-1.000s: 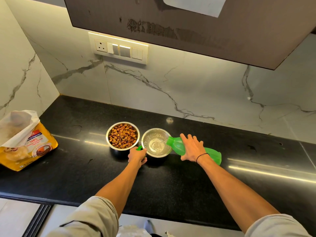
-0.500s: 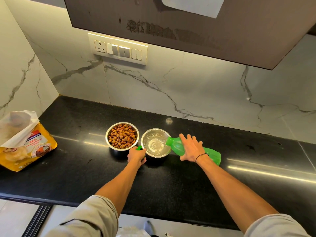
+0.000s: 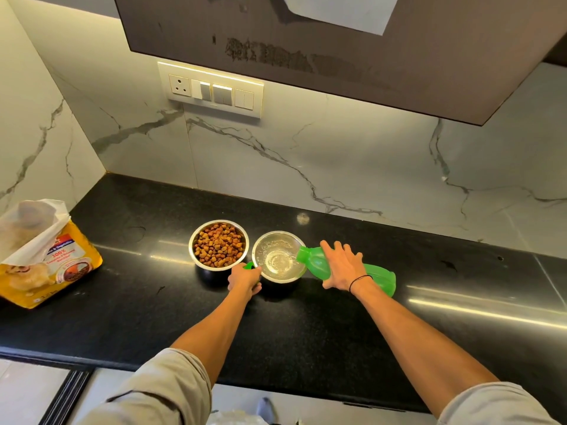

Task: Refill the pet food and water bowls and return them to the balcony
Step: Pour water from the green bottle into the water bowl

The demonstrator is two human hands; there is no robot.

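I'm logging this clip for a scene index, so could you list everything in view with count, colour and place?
food bowl: one, steel, full of brown kibble, on the counter, left of the water bowl
water bowl: one, steel, some water in it, counter centre
bottle: one, green, tipped with its mouth over the water bowl's rim
cap: one, green, mostly hidden in the left hand
pet food bag: one, yellow, open, counter far left
counter: one, black
switch panel: one, cream, on the marble wall
cabinet: one, dark, overhead
left hand: closed on the cap, beside the water bowl
right hand: gripping the bottle, black band on the wrist
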